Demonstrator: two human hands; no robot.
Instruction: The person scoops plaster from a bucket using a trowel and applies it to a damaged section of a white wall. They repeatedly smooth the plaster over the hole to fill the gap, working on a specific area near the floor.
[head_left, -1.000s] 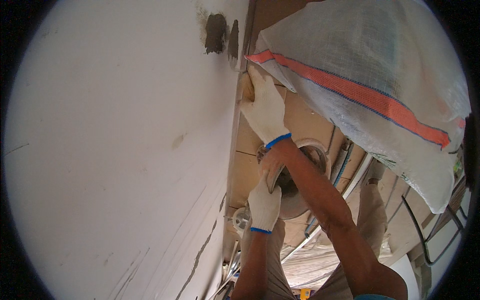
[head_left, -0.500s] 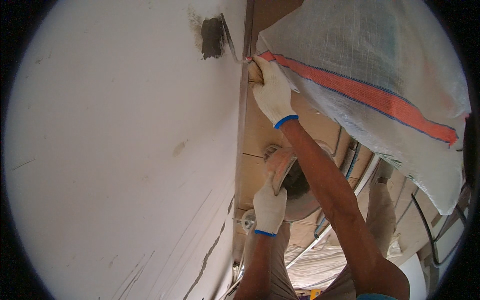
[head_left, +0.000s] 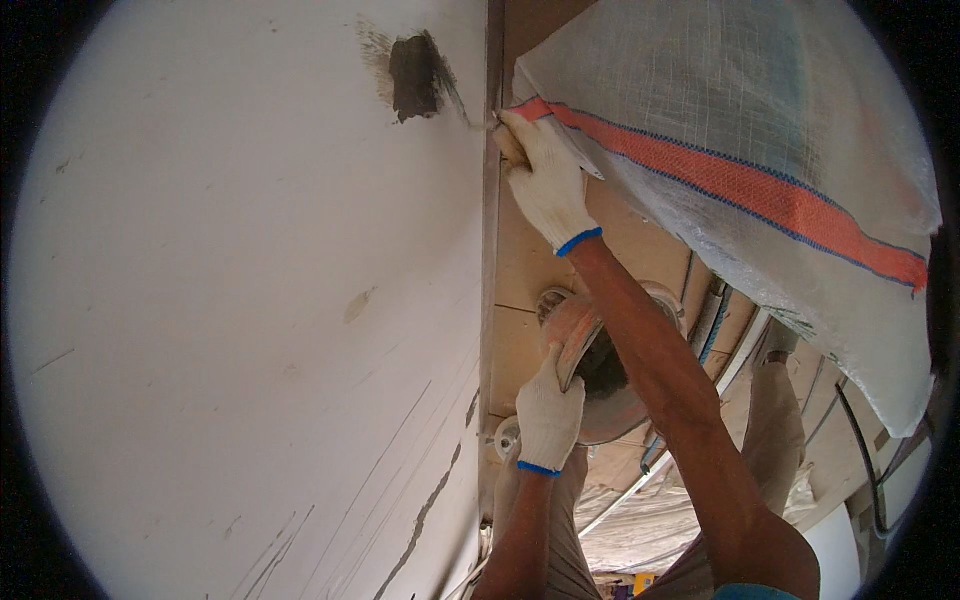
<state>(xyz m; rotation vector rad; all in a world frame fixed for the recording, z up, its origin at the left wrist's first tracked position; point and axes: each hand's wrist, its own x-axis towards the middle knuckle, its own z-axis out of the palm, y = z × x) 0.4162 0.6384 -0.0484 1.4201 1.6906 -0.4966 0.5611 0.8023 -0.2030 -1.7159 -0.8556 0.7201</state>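
My right hand (head_left: 548,185), in a white knitted glove with a blue cuff, is closed round the handle of a trowel (head_left: 452,90). The thin blade shows nearly edge-on at the white wall (head_left: 250,250), along the right side of a dark grey mortar patch (head_left: 413,78). Lower down, my gloved left hand (head_left: 550,418) grips the rim of a round, reddish, mortar-smeared tub (head_left: 572,322), thumb over the edge. Dark wet mortar (head_left: 603,372) lies inside the tilted tub. My right forearm hides part of it.
A large white woven sack (head_left: 720,90) with an orange stripe stands close right of my right hand. Pipes (head_left: 712,310) and a pale strip (head_left: 745,350) lie on the brown tiled floor (head_left: 515,350). A black metal frame (head_left: 865,440) is at far right. Crinkled sheeting (head_left: 640,530) lies between my legs.
The trowel blade now lies closer against the wall at the patch's right edge, where a grey smear shows. The view has shifted slightly; both hands keep their grips.
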